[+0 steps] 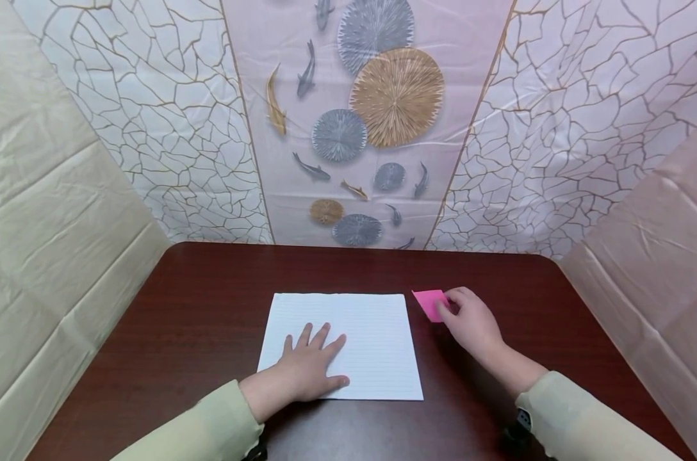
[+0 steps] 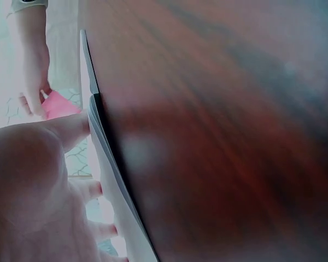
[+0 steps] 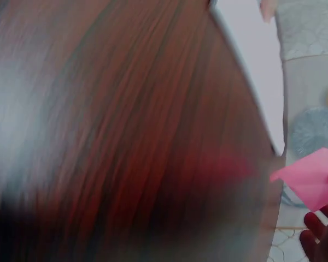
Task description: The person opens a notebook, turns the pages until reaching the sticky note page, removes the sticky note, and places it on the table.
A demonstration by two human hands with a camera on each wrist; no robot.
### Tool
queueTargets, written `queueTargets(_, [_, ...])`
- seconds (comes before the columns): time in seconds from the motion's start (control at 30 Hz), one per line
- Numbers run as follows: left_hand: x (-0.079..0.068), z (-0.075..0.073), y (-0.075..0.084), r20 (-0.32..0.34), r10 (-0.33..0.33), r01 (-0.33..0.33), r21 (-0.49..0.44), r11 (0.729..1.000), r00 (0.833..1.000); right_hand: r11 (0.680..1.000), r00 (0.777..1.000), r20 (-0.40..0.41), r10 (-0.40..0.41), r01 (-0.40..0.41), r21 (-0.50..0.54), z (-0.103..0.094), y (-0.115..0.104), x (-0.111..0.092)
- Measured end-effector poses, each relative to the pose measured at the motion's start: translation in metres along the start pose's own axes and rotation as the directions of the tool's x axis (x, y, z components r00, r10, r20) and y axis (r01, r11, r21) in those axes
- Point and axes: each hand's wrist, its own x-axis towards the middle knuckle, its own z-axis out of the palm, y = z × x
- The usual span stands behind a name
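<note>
An open lined notebook [image 1: 371, 346] lies flat on the dark wooden table. Over its left page my left hand [image 1: 311, 371] is spread, with straight fingers resting on the paper; the left wrist view shows the fingertips against the notebook's edge [image 2: 112, 158]. To the right of the notebook, my right hand [image 1: 472, 320] pinches a pink sticky note [image 1: 429, 303] between thumb and fingers. In the right wrist view the sticky note [image 3: 311, 177] is held above the table, one corner slightly curled, and a pinkish reflection shows on the wood below.
The brown table [image 1: 210, 320] has rounded far corners. Behind it hangs a patterned cloth [image 1: 348, 179] with discs and fish, and plain pale cloths [image 1: 49, 256] line both sides. Pale green sleeves [image 1: 210, 426] cover both forearms.
</note>
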Motion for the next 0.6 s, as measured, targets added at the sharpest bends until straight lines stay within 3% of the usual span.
queueTargets(0.07, [0.0,0.0,-0.001,-0.003,0.002,-0.002,0.004,1.0,1.0,0.988,0.994,-0.005,-0.105,0.104,-0.113,0.0,0.003,0.002])
queueTargets(0.13, [0.001,0.001,-0.002,-0.004,0.004,-0.004,0.01,1.0,1.0,0.954,0.978,-0.004,-0.21,0.204,-0.22,0.0,0.008,0.003])
queueTargets(0.33, [0.003,0.004,-0.003,-0.003,0.007,-0.007,0.018,1.0,1.0,0.802,0.875,0.015,-0.484,0.45,-0.393,0.002,0.024,0.003])
queueTargets(0.47, [0.002,0.003,-0.003,0.005,0.004,-0.004,0.02,1.0,1.0,0.723,0.816,0.055,-0.575,0.538,-0.433,0.002,0.03,0.0])
queueTargets(0.6, [0.002,0.003,-0.002,0.009,-0.004,0.003,0.029,1.0,1.0,0.676,0.787,0.131,-0.602,0.591,-0.44,0.004,0.034,-0.005])
